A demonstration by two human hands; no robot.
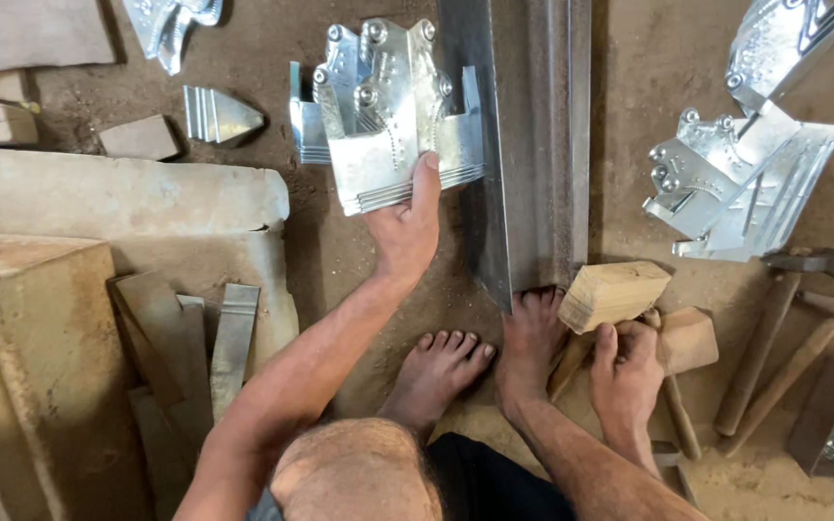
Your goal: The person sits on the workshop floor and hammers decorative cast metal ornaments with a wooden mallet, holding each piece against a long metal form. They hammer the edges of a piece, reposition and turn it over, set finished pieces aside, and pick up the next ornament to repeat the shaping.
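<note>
My left hand (pixel 405 224) grips the near edge of a shiny riveted sheet-metal piece (pixel 388 106), thumb on top, holding it against a long dark steel angle bar (pixel 528 145) lying on the dirt floor. My right hand (pixel 625 371) is closed around the handle of a wooden mallet (pixel 613 292), whose pale block head rests by the bar's near end. My bare feet (pixel 480 357) sit just below the bar, one foot touching its end.
More shiny riveted metal pieces (pixel 740 178) lie at the right and top left (pixel 171 24). Hammers with wooden handles (pixel 774 328) rest at the right. Stone slabs (pixel 118 198), a rusty block (pixel 36 376) and metal strips (pixel 234 338) fill the left.
</note>
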